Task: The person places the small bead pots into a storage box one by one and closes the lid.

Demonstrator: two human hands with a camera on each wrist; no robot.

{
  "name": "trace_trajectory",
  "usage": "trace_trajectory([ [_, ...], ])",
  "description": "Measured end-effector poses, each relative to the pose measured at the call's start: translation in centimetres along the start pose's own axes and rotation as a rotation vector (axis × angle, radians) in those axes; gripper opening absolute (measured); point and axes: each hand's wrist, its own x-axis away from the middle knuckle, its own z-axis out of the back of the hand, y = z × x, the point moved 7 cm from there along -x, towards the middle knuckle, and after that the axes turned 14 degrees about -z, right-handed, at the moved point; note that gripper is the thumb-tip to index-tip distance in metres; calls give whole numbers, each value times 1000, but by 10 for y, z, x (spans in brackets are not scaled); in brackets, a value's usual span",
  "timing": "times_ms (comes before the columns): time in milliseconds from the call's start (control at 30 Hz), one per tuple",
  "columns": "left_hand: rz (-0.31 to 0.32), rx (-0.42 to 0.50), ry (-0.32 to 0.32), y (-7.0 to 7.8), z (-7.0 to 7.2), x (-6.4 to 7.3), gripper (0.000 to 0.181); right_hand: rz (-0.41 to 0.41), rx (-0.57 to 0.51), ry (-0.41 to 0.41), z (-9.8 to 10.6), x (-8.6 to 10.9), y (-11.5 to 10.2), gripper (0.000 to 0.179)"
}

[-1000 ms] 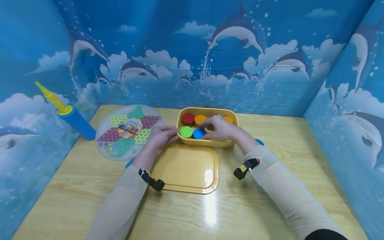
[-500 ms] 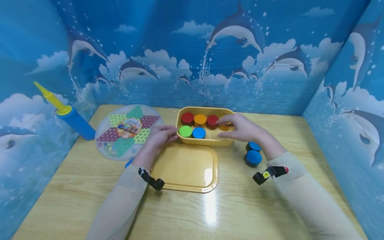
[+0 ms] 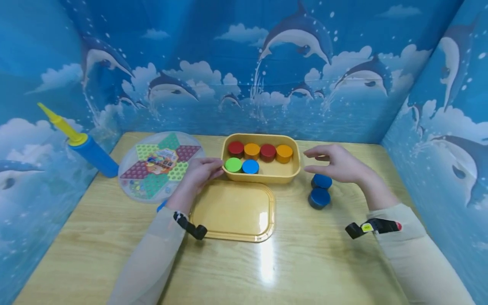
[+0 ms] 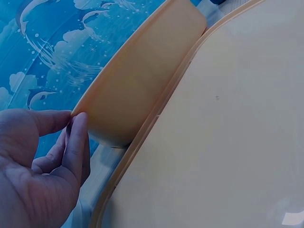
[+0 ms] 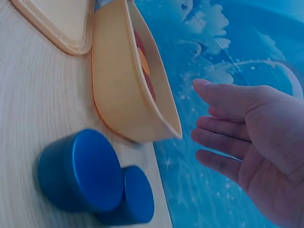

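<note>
A yellow plastic box (image 3: 280, 171) holds several round tubs: red (image 3: 236, 149), orange (image 3: 252, 151), green (image 3: 233, 164) and blue (image 3: 250, 166), with a second red and a second orange one in the back row. My left hand (image 3: 202, 173) pinches the box's left rim between thumb and fingers, seen close in the left wrist view. Fingers apart and holding nothing, my right hand (image 3: 337, 163) hovers right of the box. Below it, two blue tubs (image 5: 78, 171) stand touching on the table. The flat yellow lid (image 3: 233, 212) lies in front of the box.
A round board with a coloured star pattern (image 3: 162, 167) lies left of the box. Further left, a blue hand pump with a yellow nozzle (image 3: 93, 154) leans near the wall. Dolphin-printed cloth (image 3: 244, 63) walls in the wooden table (image 3: 297, 262).
My right hand has come out of the box and moved right, with fingers spread. That uncovers the right-hand tubs in the box and the two blue tubs outside. The left hand stays on the rim.
</note>
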Motion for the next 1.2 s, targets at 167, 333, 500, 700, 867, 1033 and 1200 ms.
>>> trace_trajectory([
  [167, -14, -9, -18, 1, 0, 0, 37, -22, -19, -20, 3, 7, 16, 54],
  [333, -15, -6, -21, 0, 0, 0, 37, -39, -28, -63, 2, 15, 37, 52],
  [500, -19, 6, -18, -1, 1, 0, 38, -31, -86, -119, -2, 18, 58, 57],
  [700, -18, 0, -17, 0, 1, 0, 38, -48, -195, -162, -9, 19, 78, 64],
  [867, -7, -11, -7, -1, 1, 0, 38, -29, -254, -190, -20, 16, 87, 67],
  [1033, 5, -5, -3, -2, 3, -1, 40, -11, -249, -167, -25, 12, 89, 66],
  [1200, 3, 7, -9, -2, 2, -1, 39, -19, -198, -125, -28, 10, 90, 64],
])
